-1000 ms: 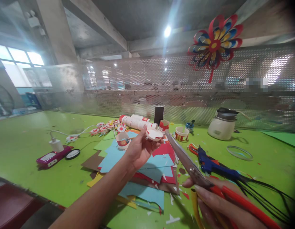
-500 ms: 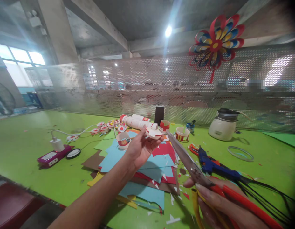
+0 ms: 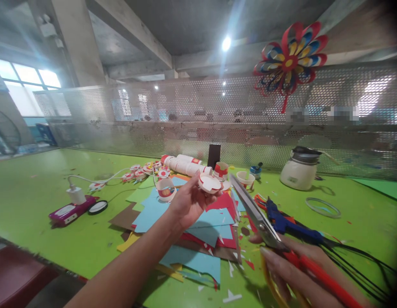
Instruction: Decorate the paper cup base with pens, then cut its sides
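My left hand [image 3: 192, 201] is closed on a small white paper cup bottom [image 3: 209, 183] with a red edge and a notch in its rim. It holds this piece above a pile of coloured paper sheets [image 3: 201, 218]. On the right, my right hand [image 3: 288, 269] grips large scissors [image 3: 261, 218] with red and yellow handles. Their blades point up and forward, a little to the right of the cup piece and apart from it. Cut paper cups [image 3: 165, 189] stand near the pile, one [image 3: 245, 180] behind the blades. Scraps [image 3: 232, 296] lie below.
A blue glue gun [image 3: 291, 224] with black cables lies at right, near a roll ring [image 3: 323, 207] and a white jar [image 3: 300, 169]. At left sits a purple power strip [image 3: 70, 210]. Stacked cups [image 3: 185, 164] and a phone [image 3: 214, 155] are behind. A paper flower [image 3: 290, 62] hangs above.
The scissors have shifted slightly right, away from the cup piece, and their blades have turned. My left hand has tilted the piece so more of its flat face shows.
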`<state>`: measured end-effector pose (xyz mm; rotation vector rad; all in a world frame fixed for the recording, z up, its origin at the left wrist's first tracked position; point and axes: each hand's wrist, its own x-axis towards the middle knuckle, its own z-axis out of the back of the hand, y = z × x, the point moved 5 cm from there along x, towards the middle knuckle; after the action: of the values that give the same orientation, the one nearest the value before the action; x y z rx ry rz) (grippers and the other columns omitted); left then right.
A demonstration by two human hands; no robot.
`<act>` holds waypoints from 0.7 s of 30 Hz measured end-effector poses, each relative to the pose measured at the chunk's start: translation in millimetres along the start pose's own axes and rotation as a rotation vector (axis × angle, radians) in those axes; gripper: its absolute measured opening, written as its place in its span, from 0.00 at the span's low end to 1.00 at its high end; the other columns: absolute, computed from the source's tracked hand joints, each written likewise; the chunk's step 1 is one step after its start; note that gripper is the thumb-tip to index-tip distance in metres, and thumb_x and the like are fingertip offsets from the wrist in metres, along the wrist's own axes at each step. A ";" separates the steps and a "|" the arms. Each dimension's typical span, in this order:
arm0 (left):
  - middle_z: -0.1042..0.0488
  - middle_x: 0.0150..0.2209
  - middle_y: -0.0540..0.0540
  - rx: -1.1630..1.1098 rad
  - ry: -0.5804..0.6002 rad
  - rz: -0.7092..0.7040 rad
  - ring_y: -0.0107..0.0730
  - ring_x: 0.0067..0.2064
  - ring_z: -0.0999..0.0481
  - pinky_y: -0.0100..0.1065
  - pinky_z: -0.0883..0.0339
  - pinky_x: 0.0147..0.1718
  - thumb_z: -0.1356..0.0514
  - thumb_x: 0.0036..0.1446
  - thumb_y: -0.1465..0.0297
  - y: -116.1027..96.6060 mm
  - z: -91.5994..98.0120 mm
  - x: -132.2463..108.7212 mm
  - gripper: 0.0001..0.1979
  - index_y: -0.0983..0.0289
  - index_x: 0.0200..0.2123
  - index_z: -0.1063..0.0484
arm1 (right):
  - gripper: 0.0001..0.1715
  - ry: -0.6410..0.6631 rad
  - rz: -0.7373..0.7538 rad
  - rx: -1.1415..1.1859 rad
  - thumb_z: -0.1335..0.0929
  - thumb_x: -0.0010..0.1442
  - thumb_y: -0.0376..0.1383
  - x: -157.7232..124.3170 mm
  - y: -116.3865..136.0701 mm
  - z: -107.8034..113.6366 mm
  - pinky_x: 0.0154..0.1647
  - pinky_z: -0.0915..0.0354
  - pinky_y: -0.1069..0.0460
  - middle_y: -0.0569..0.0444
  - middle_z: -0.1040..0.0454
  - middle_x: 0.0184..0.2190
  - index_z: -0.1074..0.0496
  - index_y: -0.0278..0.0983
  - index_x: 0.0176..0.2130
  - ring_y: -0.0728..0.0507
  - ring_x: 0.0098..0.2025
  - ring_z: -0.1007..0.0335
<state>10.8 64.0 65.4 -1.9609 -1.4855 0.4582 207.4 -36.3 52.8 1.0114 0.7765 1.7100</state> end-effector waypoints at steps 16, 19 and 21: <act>0.23 0.34 0.60 0.090 0.067 0.071 0.35 0.32 0.23 0.34 0.28 0.31 0.38 0.57 0.62 1.0 -2.0 -10.9 0.15 0.71 0.36 0.25 | 0.23 -0.227 0.487 -0.862 0.37 0.61 0.40 9.3 -0.3 18.8 0.34 0.24 0.42 0.39 0.20 0.43 0.26 0.33 0.52 0.33 0.40 0.21; 0.23 0.32 0.60 0.106 0.106 0.107 0.35 0.32 0.22 0.33 0.28 0.30 0.38 0.57 0.61 2.4 0.4 -10.3 0.16 0.71 0.37 0.25 | 0.22 -0.217 0.563 -0.920 0.37 0.60 0.36 6.4 7.5 16.4 0.27 0.26 0.47 0.39 0.21 0.38 0.27 0.32 0.52 0.37 0.33 0.21; 0.23 0.32 0.60 0.115 0.114 0.114 0.36 0.32 0.22 0.33 0.28 0.30 0.39 0.57 0.61 2.5 2.9 -9.5 0.16 0.70 0.36 0.25 | 0.21 -0.215 0.598 -0.932 0.38 0.60 0.33 6.3 12.2 17.0 0.25 0.27 0.48 0.41 0.22 0.35 0.28 0.31 0.51 0.40 0.30 0.23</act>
<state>7.9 55.3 60.7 -1.9542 -1.2541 0.4619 216.3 -33.7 72.5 0.7486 -0.5190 2.0721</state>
